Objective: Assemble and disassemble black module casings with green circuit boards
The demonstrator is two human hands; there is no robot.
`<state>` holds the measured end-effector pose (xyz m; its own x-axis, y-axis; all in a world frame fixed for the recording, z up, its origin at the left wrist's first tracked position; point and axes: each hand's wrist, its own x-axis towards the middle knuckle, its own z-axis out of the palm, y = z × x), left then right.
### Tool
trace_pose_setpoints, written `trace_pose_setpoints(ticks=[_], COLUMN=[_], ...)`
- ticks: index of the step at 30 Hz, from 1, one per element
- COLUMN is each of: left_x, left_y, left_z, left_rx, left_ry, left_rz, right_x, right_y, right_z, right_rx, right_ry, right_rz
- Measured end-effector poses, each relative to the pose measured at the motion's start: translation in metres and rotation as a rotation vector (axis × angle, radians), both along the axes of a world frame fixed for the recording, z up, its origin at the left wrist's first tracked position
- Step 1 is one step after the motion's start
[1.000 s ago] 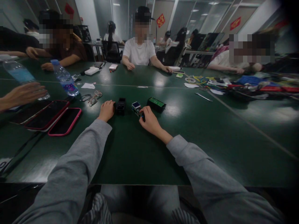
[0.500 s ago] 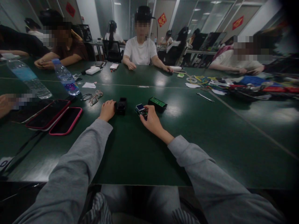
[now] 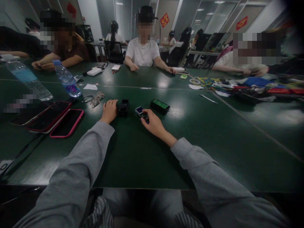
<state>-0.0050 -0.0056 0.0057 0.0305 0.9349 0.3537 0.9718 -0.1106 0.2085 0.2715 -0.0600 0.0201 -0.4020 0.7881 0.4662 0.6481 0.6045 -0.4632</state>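
Fingers of the right hand [image 3: 153, 122] pinch a circuit board [image 3: 140, 110] near a black case [image 3: 123, 108], the step seemingly handling it (steadiness seems needed next); whether the left hand [image 3: 110, 111] grips anything, I cannot tell.

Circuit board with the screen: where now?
Head view, near centre: the circuit board is in the right hand, between the black device, left, and the green-topped box, right.

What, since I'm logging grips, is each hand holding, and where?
The right hand holds the circuit board by its right end; left hand: cannot tell.
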Motion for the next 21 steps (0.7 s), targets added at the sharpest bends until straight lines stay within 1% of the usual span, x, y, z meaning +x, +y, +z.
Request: trace_pose_setpoints(ticks=[3, 6, 10, 15, 21], left_x=[0.0043, 0.0062, 0.0057, 0.0049, 0.0025], left_y=[-0.0019, -0.0032, -0.0047, -0.005, -0.0021], left_z=[0.0037, 0.0064, 0.0093, 0.0112, 0.0097], left_rx=[0.065, 0.048, 0.027, -0.006, -0.006], left_ry=[0.0, 0.021, 0.036, 0.054, 0.016], left_rz=[-0.041, -0.116, -0.185, -0.217, -0.262], right_x=[-0.0008, -0.001, 0.0001, 0.0012, 0.0009], right_y=[-0.0005, -0.0004, 0.0007, 0.001, 0.0017], right_z=[0.0018, 0.0022, 0.0006, -0.0005, -0.0008], right_rx=[-0.009, -0.013, -0.001, 0.0, -0.003], right_ry=[0.001, -0.003, -0.011, -0.019, -0.019], right_rz=[0.009, 0.006, 0.011, 0.015, 0.022])
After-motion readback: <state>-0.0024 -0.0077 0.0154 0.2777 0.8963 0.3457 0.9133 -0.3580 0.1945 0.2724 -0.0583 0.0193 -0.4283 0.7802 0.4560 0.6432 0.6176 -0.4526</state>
